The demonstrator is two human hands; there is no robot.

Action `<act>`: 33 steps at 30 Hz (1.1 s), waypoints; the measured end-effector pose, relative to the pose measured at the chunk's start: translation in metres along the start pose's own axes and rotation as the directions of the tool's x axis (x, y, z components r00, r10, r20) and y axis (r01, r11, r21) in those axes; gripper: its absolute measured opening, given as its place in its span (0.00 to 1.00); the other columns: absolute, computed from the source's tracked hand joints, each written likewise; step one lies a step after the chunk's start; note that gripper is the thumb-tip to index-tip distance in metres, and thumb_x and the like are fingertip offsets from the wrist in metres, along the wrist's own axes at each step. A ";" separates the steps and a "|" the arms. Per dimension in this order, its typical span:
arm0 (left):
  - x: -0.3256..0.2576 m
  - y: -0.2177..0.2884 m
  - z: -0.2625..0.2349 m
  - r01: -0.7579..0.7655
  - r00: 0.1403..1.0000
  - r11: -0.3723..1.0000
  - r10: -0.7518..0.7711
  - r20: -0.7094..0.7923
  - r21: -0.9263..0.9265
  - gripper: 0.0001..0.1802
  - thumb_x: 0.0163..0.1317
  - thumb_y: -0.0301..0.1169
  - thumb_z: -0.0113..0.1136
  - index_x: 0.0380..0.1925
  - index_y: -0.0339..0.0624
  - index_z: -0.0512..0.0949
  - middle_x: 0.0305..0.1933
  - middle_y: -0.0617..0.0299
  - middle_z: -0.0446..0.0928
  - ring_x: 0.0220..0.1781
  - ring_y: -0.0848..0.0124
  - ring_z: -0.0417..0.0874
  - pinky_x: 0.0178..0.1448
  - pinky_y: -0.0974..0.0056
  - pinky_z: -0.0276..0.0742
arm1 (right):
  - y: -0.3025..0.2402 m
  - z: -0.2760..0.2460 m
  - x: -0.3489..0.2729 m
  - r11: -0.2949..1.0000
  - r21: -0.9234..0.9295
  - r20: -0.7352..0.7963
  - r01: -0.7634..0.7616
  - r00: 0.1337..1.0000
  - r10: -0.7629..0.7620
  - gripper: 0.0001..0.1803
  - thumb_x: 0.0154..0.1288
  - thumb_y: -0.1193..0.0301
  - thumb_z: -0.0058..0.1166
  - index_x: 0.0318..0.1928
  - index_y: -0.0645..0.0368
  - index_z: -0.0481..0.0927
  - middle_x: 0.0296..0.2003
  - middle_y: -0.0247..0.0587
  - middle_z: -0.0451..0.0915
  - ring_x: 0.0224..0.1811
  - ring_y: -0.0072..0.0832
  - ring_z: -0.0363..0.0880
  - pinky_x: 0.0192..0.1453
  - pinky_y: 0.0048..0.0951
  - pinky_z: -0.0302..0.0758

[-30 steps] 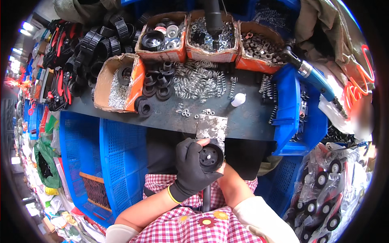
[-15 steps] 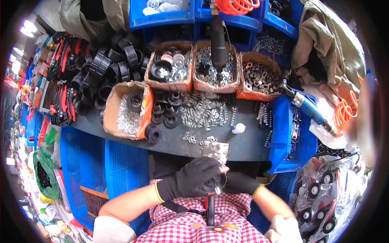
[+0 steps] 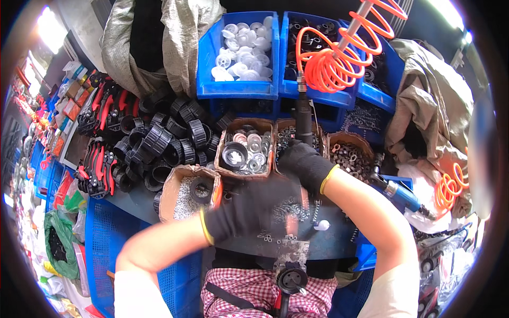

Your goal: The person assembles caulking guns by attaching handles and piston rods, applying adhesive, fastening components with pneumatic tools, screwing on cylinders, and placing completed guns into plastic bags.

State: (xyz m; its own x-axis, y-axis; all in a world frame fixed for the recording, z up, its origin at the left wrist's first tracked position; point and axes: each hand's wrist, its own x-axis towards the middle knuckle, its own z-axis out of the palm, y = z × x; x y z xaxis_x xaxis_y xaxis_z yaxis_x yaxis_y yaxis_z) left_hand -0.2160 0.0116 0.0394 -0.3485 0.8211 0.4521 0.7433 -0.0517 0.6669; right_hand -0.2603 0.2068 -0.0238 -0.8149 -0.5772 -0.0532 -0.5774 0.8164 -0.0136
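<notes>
My right hand [image 3: 306, 163], in a black glove, is closed around the lower end of a black air tool [image 3: 304, 117]. The tool hangs upright from an orange coiled hose [image 3: 339, 58] over the cardboard boxes. My left hand [image 3: 249, 212], also gloved in black, is motion-blurred and spread flat over loose springs and washers [image 3: 275, 237] on the bench. I see nothing in it. A black round wheel part [image 3: 290, 278] sits on a post near my lap, below the bench edge, with neither hand on it.
Cardboard boxes hold washers [image 3: 245, 153], nuts [image 3: 352, 156] and small metal parts [image 3: 185, 196]. Blue bins [image 3: 238, 90] stand behind, one holding white discs. Black round caps [image 3: 167, 146] and red-handled tools [image 3: 101, 164] lie on the left. A blue air tool [image 3: 400, 195] lies on the right, and blue crates [image 3: 101, 238] stand below.
My left hand let go of the black wheel part and moved up over the bench. My right hand rose from my lap and took hold of the hanging air tool.
</notes>
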 end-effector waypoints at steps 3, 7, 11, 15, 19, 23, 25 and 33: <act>0.066 -0.088 -0.088 0.285 0.834 0.807 0.057 -0.549 0.518 0.24 0.56 0.39 0.66 0.47 0.35 0.75 0.43 0.48 0.78 0.51 0.52 0.80 0.57 0.56 0.75 | -0.014 -0.024 0.008 0.937 -0.348 0.226 -0.017 0.969 0.101 0.12 0.50 0.75 0.59 0.37 0.60 0.86 0.33 0.45 0.85 0.42 0.39 0.86 0.49 0.39 0.79; 0.116 -0.156 -0.158 0.720 0.691 0.504 -0.584 -0.426 0.477 0.31 0.58 0.47 0.60 0.59 0.43 0.74 0.60 0.45 0.76 0.59 0.50 0.78 0.65 0.58 0.70 | -0.003 -0.018 0.005 0.948 -0.275 0.120 0.160 0.984 -0.131 0.06 0.51 0.72 0.57 0.29 0.58 0.85 0.31 0.43 0.84 0.34 0.38 0.83 0.35 0.39 0.78; 0.122 -0.182 -0.164 0.680 0.733 0.572 -0.509 -0.452 0.458 0.21 0.63 0.46 0.54 0.45 0.42 0.81 0.49 0.50 0.82 0.52 0.53 0.82 0.59 0.57 0.74 | 0.000 -0.008 0.000 0.933 -0.325 -0.037 0.155 0.984 -0.176 0.09 0.49 0.71 0.57 0.33 0.58 0.83 0.37 0.40 0.80 0.46 0.36 0.79 0.45 0.34 0.78; 0.099 -0.143 -0.137 0.188 0.253 0.855 -0.518 -0.817 -0.484 0.17 0.66 0.47 0.56 0.38 0.44 0.79 0.32 0.62 0.81 0.34 0.66 0.84 0.37 0.62 0.82 | -0.013 -0.039 -0.028 0.992 -0.121 -0.266 0.023 0.963 -0.055 0.07 0.49 0.71 0.59 0.31 0.57 0.81 0.37 0.41 0.78 0.43 0.38 0.78 0.46 0.37 0.78; 0.026 -0.105 -0.124 0.009 0.381 0.547 -0.776 -0.503 -0.837 0.11 0.66 0.41 0.59 0.37 0.46 0.77 0.29 0.63 0.78 0.29 0.72 0.81 0.33 0.66 0.82 | -0.078 -0.099 -0.139 0.886 0.434 -0.192 0.163 0.978 -0.085 0.10 0.49 0.68 0.65 0.32 0.51 0.78 0.34 0.35 0.79 0.39 0.38 0.79 0.39 0.38 0.74; -0.011 -0.091 -0.086 0.091 0.619 0.451 -0.724 -0.303 -0.888 0.08 0.62 0.28 0.62 0.37 0.45 0.72 0.36 0.60 0.78 0.38 0.67 0.84 0.44 0.61 0.83 | -0.121 -0.082 -0.204 0.478 0.840 -0.161 0.256 0.960 -0.230 0.12 0.50 0.69 0.63 0.38 0.53 0.79 0.40 0.35 0.80 0.40 0.31 0.81 0.32 0.32 0.75; -0.009 -0.090 -0.075 0.372 0.727 0.628 -0.655 -0.206 -0.684 0.07 0.61 0.25 0.58 0.39 0.42 0.73 0.41 0.56 0.79 0.49 0.59 0.83 0.53 0.59 0.80 | -0.131 -0.081 -0.216 0.677 0.677 -0.195 0.288 0.957 -0.213 0.12 0.52 0.69 0.60 0.39 0.54 0.80 0.43 0.35 0.80 0.40 0.30 0.81 0.32 0.33 0.76; 0.010 -0.090 -0.030 0.417 0.663 0.345 -0.749 -0.022 0.840 0.15 0.55 0.31 0.63 0.43 0.46 0.83 0.56 0.47 0.75 0.53 0.50 0.81 0.59 0.53 0.76 | -0.142 -0.101 -0.215 0.903 0.285 -0.150 0.321 0.945 -0.289 0.14 0.60 0.65 0.56 0.46 0.55 0.79 0.40 0.35 0.78 0.34 0.32 0.81 0.29 0.32 0.78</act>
State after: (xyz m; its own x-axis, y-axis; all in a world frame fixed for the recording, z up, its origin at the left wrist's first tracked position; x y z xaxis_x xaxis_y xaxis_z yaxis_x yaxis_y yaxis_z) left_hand -0.3035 0.0068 0.0018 -0.7997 0.5706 -0.1869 0.5912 0.8027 -0.0787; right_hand -0.0079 0.2128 0.0909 -0.6113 -0.7846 0.1039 -0.7686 0.5573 -0.3140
